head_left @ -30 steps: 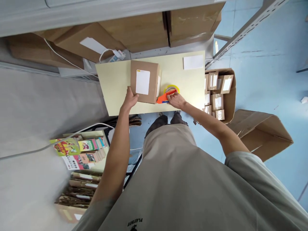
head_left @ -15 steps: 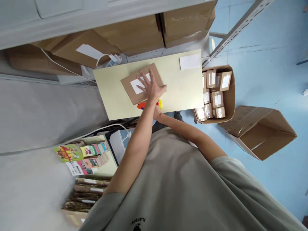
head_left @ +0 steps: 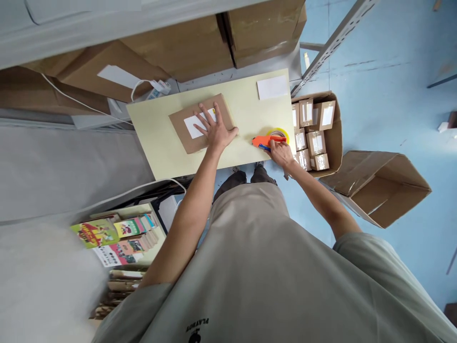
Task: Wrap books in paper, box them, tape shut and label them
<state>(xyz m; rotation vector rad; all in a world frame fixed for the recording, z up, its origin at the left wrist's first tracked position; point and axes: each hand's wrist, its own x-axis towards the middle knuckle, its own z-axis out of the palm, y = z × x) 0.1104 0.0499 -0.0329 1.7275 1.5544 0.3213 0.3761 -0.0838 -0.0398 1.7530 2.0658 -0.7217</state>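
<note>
A brown cardboard box (head_left: 182, 128) with a white label (head_left: 194, 127) lies on the pale yellow table (head_left: 153, 147). Fingers spread, my left hand (head_left: 213, 131) rests flat on the box's top, partly covering the label. To the right, my right hand (head_left: 280, 153) is wrapped around an orange tape dispenser (head_left: 260, 141) with blue parts and a yellow-edged roll. The dispenser is over the table's front right part, apart from the box.
A white sheet (head_left: 272, 87) lies at the table's back right. Right of the table stands an open carton (head_left: 335, 138) of small labelled boxes, beside another open carton (head_left: 389, 190). Large boxes (head_left: 178, 47) line the shelf behind. Books (head_left: 96, 232) sit on a lower surface at left.
My right hand has moved right with the tape dispenser, from below the box's front edge to the table's right side. My left hand has stayed on the box.
</note>
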